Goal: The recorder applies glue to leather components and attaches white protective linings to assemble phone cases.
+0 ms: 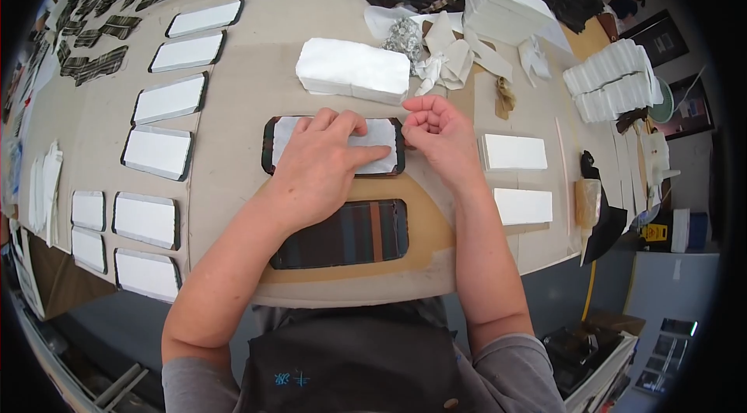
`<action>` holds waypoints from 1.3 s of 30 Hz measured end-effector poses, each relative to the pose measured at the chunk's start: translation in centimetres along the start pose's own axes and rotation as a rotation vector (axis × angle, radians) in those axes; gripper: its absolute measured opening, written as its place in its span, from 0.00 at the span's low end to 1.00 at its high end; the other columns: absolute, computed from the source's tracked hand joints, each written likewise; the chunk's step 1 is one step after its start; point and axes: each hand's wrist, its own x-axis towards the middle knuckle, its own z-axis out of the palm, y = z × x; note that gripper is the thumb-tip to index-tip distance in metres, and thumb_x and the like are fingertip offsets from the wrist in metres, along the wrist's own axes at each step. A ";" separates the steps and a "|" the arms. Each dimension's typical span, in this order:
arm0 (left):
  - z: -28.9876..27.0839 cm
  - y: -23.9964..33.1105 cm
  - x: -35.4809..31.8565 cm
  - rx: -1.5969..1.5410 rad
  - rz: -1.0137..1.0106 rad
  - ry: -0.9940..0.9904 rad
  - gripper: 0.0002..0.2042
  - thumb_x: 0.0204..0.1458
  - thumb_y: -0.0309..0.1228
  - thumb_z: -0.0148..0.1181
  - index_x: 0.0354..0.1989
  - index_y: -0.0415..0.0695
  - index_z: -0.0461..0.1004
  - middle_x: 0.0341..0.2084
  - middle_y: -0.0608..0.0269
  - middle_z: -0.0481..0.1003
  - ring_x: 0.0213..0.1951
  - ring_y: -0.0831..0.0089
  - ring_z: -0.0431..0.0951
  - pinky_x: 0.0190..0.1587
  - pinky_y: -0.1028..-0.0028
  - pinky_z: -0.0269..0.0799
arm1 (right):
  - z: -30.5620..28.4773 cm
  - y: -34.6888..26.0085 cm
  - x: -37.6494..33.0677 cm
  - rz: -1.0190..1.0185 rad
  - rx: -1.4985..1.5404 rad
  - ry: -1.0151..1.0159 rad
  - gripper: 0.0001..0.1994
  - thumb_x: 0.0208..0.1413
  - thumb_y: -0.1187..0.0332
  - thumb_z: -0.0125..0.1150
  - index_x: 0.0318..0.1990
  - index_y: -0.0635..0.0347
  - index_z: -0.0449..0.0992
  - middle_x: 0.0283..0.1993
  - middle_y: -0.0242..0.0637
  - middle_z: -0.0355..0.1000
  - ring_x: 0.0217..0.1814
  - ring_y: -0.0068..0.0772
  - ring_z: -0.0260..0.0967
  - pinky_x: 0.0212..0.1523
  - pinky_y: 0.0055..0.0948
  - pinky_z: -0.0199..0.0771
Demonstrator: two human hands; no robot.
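Bench (233, 101) covered in beige cloth, workshop floor beyond at 4 o'clock. White rectangular pads (159, 152) in rows at 9 o'clock; stacked white sheets (615, 82) at 2 o'clock; yellow sign (656, 232) at 4 o'clock. Centre: dark plaid piece (334, 146) with white backing. Left hand (319, 168) lies flat on it, fingers spread; right hand (440, 133), fingers curled, pinches its right edge.

Bright even light, soft shadows, sharp centre, fisheye-bent dark rim
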 end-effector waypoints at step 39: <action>-1.8 -3.6 8.6 0.119 -0.141 0.162 0.06 0.55 0.29 0.64 0.36 0.40 0.83 0.40 0.52 0.81 0.43 0.56 0.81 0.47 0.62 0.76 | 0.0 -2.9 2.2 -0.421 -0.503 0.139 0.21 0.53 0.78 0.63 0.56 0.61 0.74 0.52 0.42 0.78 0.53 0.40 0.75 0.56 0.37 0.74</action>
